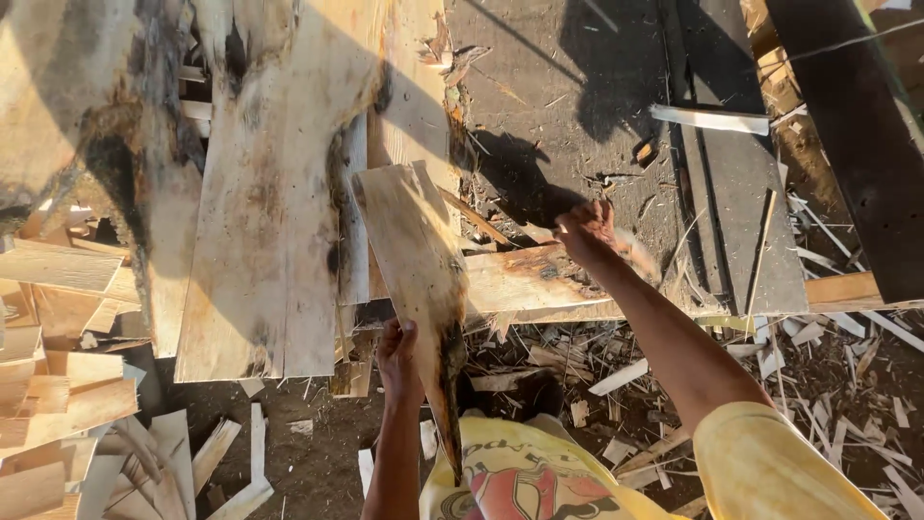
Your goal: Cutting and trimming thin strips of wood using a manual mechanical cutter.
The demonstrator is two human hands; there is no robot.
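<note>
Centrally, the left hand grips the near edge of a tapered wooden slab, tilted up from the person's body toward the board pile. Right hand is closed, blurred; whether it holds anything cannot be told. Offcuts litter the ground; a grey plank lies beyond.

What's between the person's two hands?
In the head view, the long pale wooden board held by the left hand lies between it and the right hand, above wood scraps.
</note>
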